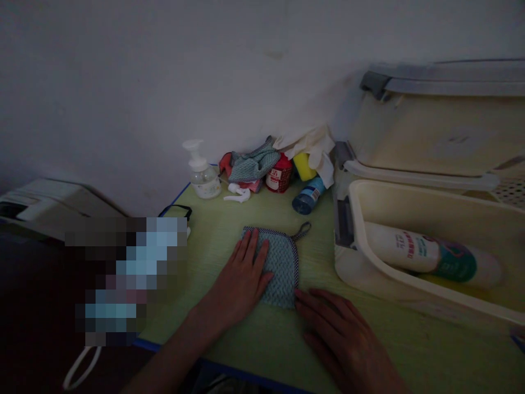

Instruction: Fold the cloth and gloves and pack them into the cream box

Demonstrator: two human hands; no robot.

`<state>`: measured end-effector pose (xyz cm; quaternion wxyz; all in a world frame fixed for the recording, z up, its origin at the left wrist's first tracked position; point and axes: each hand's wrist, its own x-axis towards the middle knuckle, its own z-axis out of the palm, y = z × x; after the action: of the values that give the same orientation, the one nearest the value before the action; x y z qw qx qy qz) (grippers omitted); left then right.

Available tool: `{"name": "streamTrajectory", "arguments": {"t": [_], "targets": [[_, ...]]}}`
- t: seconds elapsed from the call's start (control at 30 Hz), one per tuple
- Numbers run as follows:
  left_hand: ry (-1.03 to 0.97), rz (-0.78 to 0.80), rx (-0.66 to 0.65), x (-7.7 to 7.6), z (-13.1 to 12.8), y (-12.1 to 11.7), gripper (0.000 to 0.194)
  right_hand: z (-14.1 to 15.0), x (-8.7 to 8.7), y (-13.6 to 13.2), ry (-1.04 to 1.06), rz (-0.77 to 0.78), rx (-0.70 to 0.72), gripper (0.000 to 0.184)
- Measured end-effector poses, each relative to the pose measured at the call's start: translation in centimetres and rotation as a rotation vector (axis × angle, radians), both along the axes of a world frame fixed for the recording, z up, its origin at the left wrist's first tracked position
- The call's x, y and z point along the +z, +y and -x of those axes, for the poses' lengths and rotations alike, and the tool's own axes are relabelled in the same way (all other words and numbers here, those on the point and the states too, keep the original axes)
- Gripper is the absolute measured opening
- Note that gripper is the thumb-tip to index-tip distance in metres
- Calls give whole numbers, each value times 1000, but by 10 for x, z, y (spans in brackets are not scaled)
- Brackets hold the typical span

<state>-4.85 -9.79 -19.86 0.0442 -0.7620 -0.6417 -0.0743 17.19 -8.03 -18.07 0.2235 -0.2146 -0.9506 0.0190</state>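
A folded blue-green cleaning cloth (281, 268) with a dark checked edge and a hanging loop lies flat on the green table top (229, 355). My left hand (243, 273) rests on the left part of the cloth, palm down with its fingers stretched out. My right hand (340, 328) lies low at the cloth's lower right corner, its fingers extended and the index fingertip touching the edge. Neither hand grips anything. Part of the cloth is hidden under my left hand.
Along the wall stand a pump bottle (205, 178), a white spray head (238, 193), crumpled cloths (252, 164), a red container (279, 174), a yellow sponge (303, 166), pale gloves (314, 145) and a blue bottle (308, 196). An open cream bin (353, 262) at right holds a white-green bottle (435, 254).
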Motion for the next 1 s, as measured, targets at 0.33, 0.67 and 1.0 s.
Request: {"name": "streamTrajectory", "arguments": {"t": [0.33, 0.67, 1.0], "targets": [[27, -187, 188, -13, -42, -37, 52, -7, 2, -3, 142, 14, -74, 24], [-67, -78, 127, 15, -20, -29, 78, 20, 15, 7, -84, -128, -90, 31], [-36, -35, -116, 1, 0, -32, 82, 44, -3, 20, -224, 57, -33, 66]]}}
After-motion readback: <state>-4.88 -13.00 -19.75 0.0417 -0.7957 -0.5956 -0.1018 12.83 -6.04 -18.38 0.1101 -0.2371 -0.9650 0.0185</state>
